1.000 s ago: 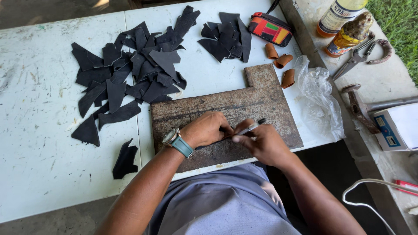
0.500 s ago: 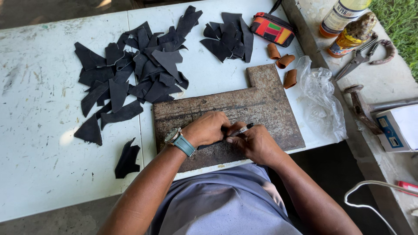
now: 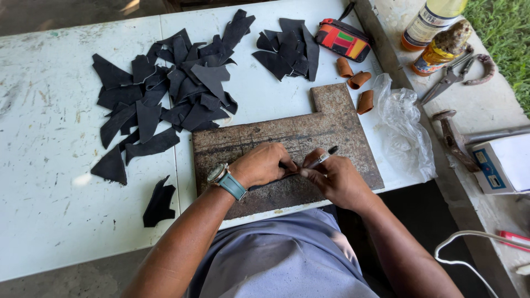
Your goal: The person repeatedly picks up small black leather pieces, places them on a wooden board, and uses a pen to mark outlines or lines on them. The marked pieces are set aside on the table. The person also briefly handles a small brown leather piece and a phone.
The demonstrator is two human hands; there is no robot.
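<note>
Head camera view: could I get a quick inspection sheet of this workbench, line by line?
Surface: white table, scuffed and stained.
Job's things: rusty metal plate at the near edge; slim tool with a dark tip; whatever lies under the hands is hidden.
Clutter: black cut pieces in two heaps, three tan rolls, colourful pouch, clear plastic bag.
Grips: left hand pressed on the plate; right hand holds the tool.
Cables: white cable at lower right.
Surroundings: concrete ledge with bottles, pliers, box; grass beyond.
</note>
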